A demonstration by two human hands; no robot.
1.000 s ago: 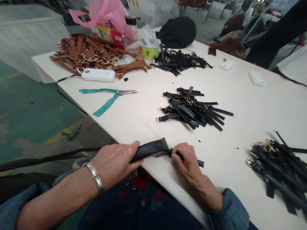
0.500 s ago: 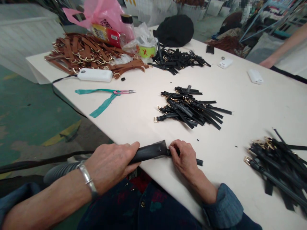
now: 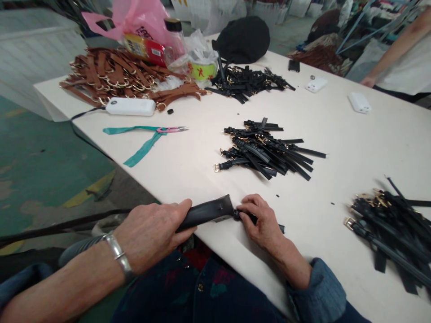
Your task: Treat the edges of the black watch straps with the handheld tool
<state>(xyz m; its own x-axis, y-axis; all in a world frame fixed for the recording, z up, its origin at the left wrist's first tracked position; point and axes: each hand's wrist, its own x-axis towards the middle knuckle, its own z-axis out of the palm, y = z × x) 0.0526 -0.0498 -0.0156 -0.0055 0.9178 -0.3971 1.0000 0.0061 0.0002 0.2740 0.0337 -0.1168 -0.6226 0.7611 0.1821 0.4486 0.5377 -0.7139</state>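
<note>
My left hand [image 3: 153, 231], with a silver bangle on its wrist, is wrapped round a long black tool [image 3: 210, 211] with a wide, flat-cut end; I cannot tell its exact kind. That end points right, close to my right hand [image 3: 261, 220]. There my thumb and fingers pinch a narrow black strap [image 3: 282, 229], mostly hidden under the hand, with one tip showing beyond it. Farther up the table lies a pile of black buckle straps [image 3: 266, 150] with gold buckles. Another pile of black straps [image 3: 387, 229] is at the right.
Pink thread snips [image 3: 168, 130] with green cloth tails lie left, by a white power bank [image 3: 130, 106]. Brown straps [image 3: 111, 74], a pink bag [image 3: 141, 20], a black cap [image 3: 242, 39] and more black straps [image 3: 249, 80] are behind. Another person's arm [image 3: 387, 56] is at far right.
My right hand has shifted slightly, its fingers a little more raised over the strap, whose showing tip is shorter. The black tool stays in my left hand, almost unmoved.
</note>
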